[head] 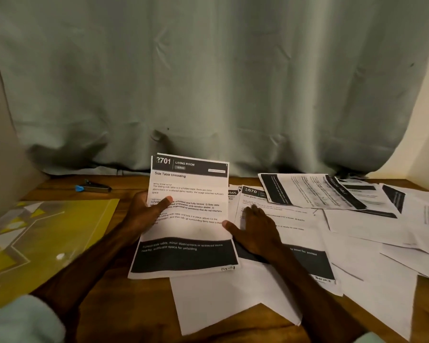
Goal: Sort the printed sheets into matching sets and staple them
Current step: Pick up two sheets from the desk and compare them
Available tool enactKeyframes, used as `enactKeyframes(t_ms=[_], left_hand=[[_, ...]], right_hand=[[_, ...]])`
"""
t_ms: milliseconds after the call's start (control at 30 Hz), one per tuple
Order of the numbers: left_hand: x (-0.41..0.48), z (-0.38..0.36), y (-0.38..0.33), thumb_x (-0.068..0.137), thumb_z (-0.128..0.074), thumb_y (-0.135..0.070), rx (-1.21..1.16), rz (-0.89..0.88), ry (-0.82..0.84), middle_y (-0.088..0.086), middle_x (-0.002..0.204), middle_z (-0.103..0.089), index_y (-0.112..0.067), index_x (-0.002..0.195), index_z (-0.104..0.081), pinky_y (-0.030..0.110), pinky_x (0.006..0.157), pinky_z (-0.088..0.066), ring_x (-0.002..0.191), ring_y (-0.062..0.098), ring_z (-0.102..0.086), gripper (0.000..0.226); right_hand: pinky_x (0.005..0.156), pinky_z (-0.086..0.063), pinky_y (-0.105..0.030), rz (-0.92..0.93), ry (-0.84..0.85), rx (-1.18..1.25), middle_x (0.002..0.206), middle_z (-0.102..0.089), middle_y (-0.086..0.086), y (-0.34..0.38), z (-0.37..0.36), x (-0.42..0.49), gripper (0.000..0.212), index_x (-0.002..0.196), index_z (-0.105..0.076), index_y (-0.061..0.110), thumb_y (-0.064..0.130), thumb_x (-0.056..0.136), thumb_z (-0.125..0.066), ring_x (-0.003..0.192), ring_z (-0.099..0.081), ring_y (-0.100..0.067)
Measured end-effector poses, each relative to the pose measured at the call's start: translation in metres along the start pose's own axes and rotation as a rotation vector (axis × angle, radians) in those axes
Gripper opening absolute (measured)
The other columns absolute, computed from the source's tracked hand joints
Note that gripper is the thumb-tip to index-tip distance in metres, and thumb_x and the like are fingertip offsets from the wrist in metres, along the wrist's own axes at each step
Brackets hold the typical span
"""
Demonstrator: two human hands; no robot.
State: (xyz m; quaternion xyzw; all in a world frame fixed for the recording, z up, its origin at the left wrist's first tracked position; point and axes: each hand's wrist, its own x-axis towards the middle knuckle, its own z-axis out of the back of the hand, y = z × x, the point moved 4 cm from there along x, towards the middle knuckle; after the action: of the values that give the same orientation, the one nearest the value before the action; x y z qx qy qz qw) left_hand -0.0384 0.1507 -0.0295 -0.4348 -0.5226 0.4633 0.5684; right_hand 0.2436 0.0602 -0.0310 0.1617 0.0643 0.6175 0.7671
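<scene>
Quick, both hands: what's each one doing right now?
Left hand: holding the 2701 sheet, thumb on its front.
Right hand: open, fingers flat on the 1670 sheet.

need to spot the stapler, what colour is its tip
Blue. The rest of the stapler looks dark and metallic. The head view, the only one, shows it.

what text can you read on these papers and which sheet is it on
"2701": header of the held sheet
"LIVING ROOM": same header
"Side Table Unfolding": its title
"1670": flat sheet under the right hand
"565": half-covered sheet
Far right sheets: too blurred
</scene>
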Motion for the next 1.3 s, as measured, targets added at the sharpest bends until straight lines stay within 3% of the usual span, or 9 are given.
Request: enactKeyframes(t_ms=[133,267,433,533,667,900,1000,1167,1300], left_hand=[[0.0,0.003,-0.007,0.093,-0.072,-0.013,0.016,-0.025,-0.025,-0.005,0.096,-0.071,-0.02,0.106,-0.066,0.018,0.059,-0.056,0.076,0.004,-0.069,0.016],[0.002,0.021,-0.013,0.088,-0.079,-0.018,-0.033,0.006,-0.078,-0.011,0.093,-0.077,-0.025,0.097,-0.071,0.047,0.088,-0.06,0.091,0.02,-0.075,0.014],[0.001,0.025,-0.009,0.083,-0.084,-0.025,-0.044,0.017,-0.053,-0.007,0.097,-0.079,-0.025,0.097,-0.076,0.055,0.094,-0.057,0.095,0.024,-0.075,0.016],[0.008,0.026,0.007,0.068,-0.088,-0.047,-0.034,0.022,-0.021,-0.002,0.109,-0.077,-0.035,0.101,-0.077,0.055,0.092,-0.057,0.099,0.025,-0.075,0.037],[-0.009,0.012,-0.016,0.089,-0.077,-0.015,-0.031,0.032,-0.026,0.004,0.11,-0.075,-0.026,0.102,-0.071,0.052,0.092,-0.058,0.097,0.026,-0.075,0.018],[-0.011,0.009,-0.021,0.087,-0.078,-0.018,-0.072,0.053,0.027,0.009,0.116,-0.075,-0.013,0.118,-0.069,0.053,0.09,-0.059,0.096,0.028,-0.075,0.033],[-0.009,0.014,-0.022,0.081,-0.083,-0.029,-0.068,0.076,0.044,0.004,0.106,-0.078,-0.019,0.112,-0.071,0.054,0.089,-0.059,0.093,0.027,-0.077,0.035],[-0.013,0.012,-0.03,0.084,-0.08,-0.026,-0.098,0.084,0.05,0.005,0.105,-0.078,-0.02,0.109,-0.07,0.049,0.087,-0.061,0.09,0.025,-0.077,0.027],[-0.023,0.003,-0.039,0.094,-0.071,-0.016,-0.154,0.086,0.029,0.006,0.103,-0.077,-0.014,0.111,-0.067,0.029,0.065,-0.062,0.082,0.018,-0.077,0.017]], right_hand=[[0.122,-0.027,-0.046,-0.006,-0.021,-0.026,0.16,-0.035,-0.014,0.005,0.003,-0.004,0.068,0.15,-0.039,0.009,0.057,0.101,-0.043,0.148,-0.031,-0.031],[0.102,-0.049,-0.036,-0.019,-0.114,0.004,0.125,-0.063,-0.008,0.011,0.016,-0.012,0.037,0.126,-0.06,0.01,0.038,0.101,-0.056,0.118,-0.059,-0.024],[0.088,-0.055,-0.034,-0.02,-0.191,-0.126,0.111,-0.069,-0.008,0.019,0.029,-0.015,0.019,0.111,-0.065,0.01,0.024,0.097,-0.062,0.104,-0.066,-0.026],[0.088,-0.051,-0.034,-0.001,-0.16,-0.197,0.117,-0.066,-0.01,0.023,0.03,-0.018,0.02,0.116,-0.061,0.008,0.015,0.097,-0.059,0.108,-0.063,-0.027],[0.092,-0.054,-0.035,0.01,-0.16,-0.187,0.118,-0.066,-0.01,0.027,0.028,-0.018,0.023,0.118,-0.061,0.008,0.012,0.096,-0.062,0.107,-0.064,-0.027],[0.079,-0.053,-0.025,-0.025,-0.308,0.246,0.097,-0.071,-0.003,0.013,0.044,-0.01,0.018,0.102,-0.072,0.012,0.029,0.094,-0.071,0.079,-0.061,-0.012],[0.092,-0.057,-0.035,0.095,-0.371,0.346,0.107,-0.07,0.0,0.024,0.045,-0.015,0.024,0.108,-0.071,0.016,0.033,0.091,-0.073,0.095,-0.065,-0.015],[0.095,-0.051,-0.029,0.257,-0.448,0.354,0.124,-0.07,-0.004,0.047,0.05,-0.031,0.04,0.122,-0.07,0.012,0.034,0.09,-0.075,0.111,-0.066,-0.022],[0.101,-0.055,-0.043,0.273,-0.386,0.383,0.14,-0.061,0.001,0.059,0.043,-0.039,0.053,0.135,-0.063,0.019,0.045,0.089,-0.071,0.119,-0.063,-0.022]])
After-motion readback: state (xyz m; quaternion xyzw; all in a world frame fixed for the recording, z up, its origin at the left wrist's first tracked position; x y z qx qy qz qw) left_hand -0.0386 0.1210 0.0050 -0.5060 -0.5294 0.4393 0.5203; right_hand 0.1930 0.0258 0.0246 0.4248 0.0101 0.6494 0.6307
